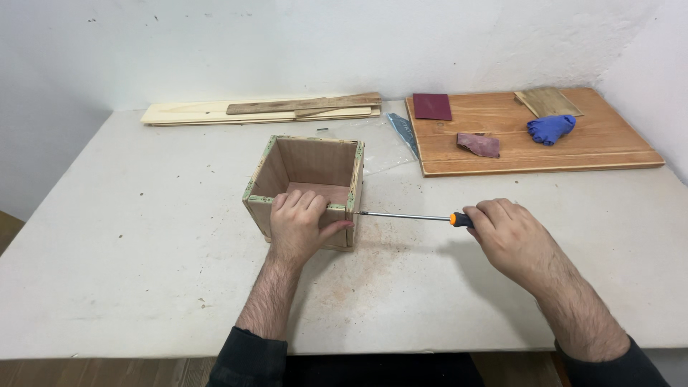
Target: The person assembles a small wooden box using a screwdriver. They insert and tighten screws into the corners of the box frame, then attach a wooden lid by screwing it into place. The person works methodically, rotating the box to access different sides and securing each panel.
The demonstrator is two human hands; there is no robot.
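Rough white plaster wall [301, 43] behind a dusty white table [129, 236].

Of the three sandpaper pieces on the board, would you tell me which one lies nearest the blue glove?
The tan sheet at the board's far edge, just above the blue glove. The dark red sheet and the crumpled reddish piece lie farther left.

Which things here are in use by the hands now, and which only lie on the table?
In use:
left hand gripping wooden box
right hand holding screwdriver, tip at box's right side

Lying about:
wooden strips
board
sandpaper pieces
blue cloth
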